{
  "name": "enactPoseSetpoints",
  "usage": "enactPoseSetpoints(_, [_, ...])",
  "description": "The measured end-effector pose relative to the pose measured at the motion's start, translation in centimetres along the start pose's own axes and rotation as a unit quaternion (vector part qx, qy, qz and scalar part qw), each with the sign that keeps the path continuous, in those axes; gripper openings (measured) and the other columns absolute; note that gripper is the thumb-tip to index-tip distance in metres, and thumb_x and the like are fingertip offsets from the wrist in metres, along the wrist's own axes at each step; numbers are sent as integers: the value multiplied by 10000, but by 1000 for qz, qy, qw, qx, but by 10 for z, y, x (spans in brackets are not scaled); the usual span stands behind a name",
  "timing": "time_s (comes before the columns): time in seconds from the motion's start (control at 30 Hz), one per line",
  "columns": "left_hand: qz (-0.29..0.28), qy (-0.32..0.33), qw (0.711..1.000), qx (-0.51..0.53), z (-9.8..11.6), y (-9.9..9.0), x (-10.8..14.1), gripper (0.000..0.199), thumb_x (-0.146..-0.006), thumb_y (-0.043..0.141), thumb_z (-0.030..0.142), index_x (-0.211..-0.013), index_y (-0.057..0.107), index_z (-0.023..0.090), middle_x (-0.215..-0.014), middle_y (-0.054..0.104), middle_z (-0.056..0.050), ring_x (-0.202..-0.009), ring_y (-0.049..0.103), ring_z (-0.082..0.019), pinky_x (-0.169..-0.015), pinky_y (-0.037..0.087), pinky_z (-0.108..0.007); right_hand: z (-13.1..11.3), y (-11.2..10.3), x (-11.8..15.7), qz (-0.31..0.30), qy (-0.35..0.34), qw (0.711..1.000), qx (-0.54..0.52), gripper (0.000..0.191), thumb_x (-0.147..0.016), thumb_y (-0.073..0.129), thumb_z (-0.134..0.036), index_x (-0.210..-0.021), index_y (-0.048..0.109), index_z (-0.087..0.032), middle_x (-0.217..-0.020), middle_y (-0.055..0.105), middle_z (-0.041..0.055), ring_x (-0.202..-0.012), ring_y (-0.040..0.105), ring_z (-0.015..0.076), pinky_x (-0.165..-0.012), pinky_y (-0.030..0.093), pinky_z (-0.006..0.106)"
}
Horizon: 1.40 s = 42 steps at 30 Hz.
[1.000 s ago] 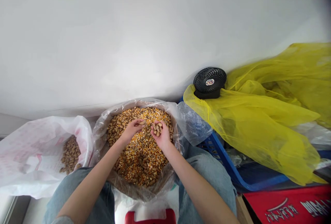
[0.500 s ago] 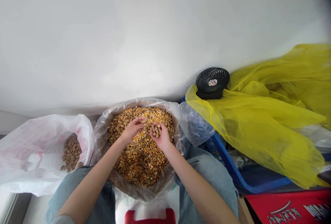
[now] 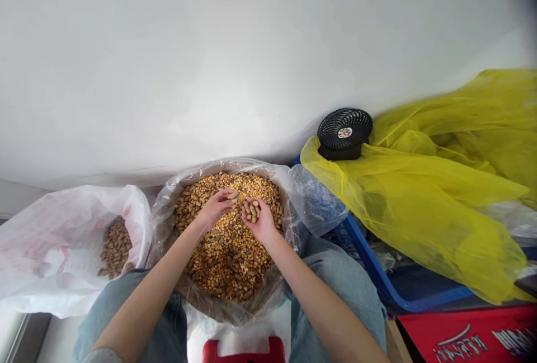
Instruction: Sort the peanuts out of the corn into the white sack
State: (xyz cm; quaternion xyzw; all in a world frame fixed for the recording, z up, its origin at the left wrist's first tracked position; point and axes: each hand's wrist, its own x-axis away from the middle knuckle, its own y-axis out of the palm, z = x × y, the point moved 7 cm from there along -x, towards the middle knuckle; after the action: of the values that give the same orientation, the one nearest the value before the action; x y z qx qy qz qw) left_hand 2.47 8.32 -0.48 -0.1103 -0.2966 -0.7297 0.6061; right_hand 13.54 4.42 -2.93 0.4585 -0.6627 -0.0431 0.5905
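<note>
Over a plastic-lined bag (image 3: 268, 290) full of mixed corn kernels (image 3: 218, 243) and unshelled peanuts, both my hands are close together. My left hand (image 3: 216, 207) pinches a peanut (image 3: 232, 195) between thumb and fingers. Palm up, my right hand (image 3: 263, 222) cups several peanuts (image 3: 252, 211) with its fingers curled round them. A small gap separates the two hands. To the left, a white bag (image 3: 75, 212) stands open with a pile of peanuts (image 3: 115, 246) inside.
A black fan (image 3: 344, 133) stands at the right by the wall, beside yellow mesh (image 3: 423, 201) draped over a blue basket (image 3: 377, 273). A red box (image 3: 474, 335) is at the lower right. Something red (image 3: 243, 354) shows between my knees.
My right hand has shifted very slightly left with its peanuts. My left hand stays nearly in place, still pinching a peanut.
</note>
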Motion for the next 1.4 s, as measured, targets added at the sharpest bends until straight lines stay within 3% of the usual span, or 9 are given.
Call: enactPoseSetpoints(1.4, [1, -6, 998, 67, -1, 3, 1, 217, -594, 643, 111, -796, 606, 181, -839, 559, 11, -687, 506, -52, -627, 429, -162, 5, 5, 2, -12, 15, 1000, 13, 120, -708, 444, -270, -651, 520, -196, -524, 565, -40, -388, 445, 65, -419, 383, 204])
